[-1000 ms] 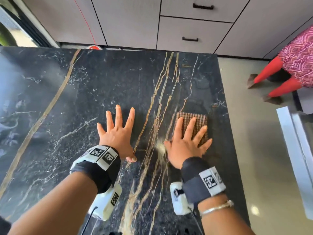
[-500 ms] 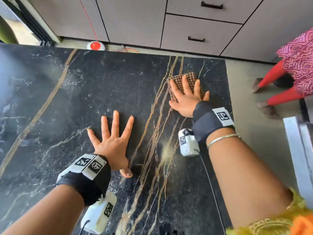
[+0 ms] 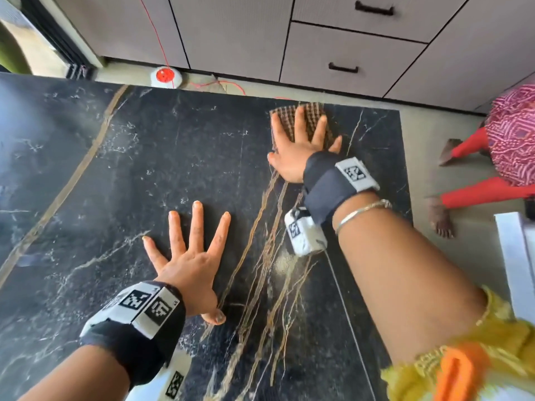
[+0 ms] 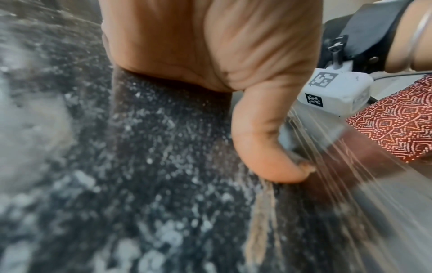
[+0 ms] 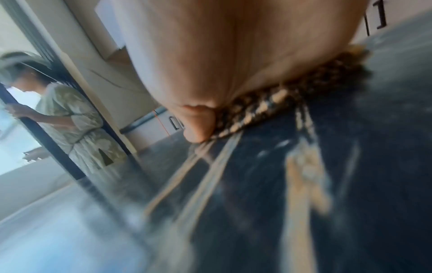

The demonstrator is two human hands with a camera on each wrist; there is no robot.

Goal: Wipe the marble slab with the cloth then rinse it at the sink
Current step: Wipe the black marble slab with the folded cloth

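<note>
The marble slab (image 3: 121, 175) fills the view, black with gold veins, hard and glossy, and by the look of it a slick surface for anything sliding over it. It needs no holding. The left hand (image 3: 188, 264) lies flat on it near the middle, fingers straight and spread, holding nothing, likely bracing the body.

Up by the far edge, toward the slab's right corner, the right hand (image 3: 301, 149) presses down with straight, spread fingers on the cloth (image 3: 314, 112), palm flat, no pinch. The cloth lies flat between hand and stone, brown and checked with a coarse weave, and the right wrist view shows it bunching a little under the heel of the hand (image 5: 233, 55). It looks light and floppy, so flat pressure is what drives it over the stone. For the trip to the sink, which is not in view, gathering it into the fist from the middle should work best; a soft thing like this can be squeezed without worry.
</note>
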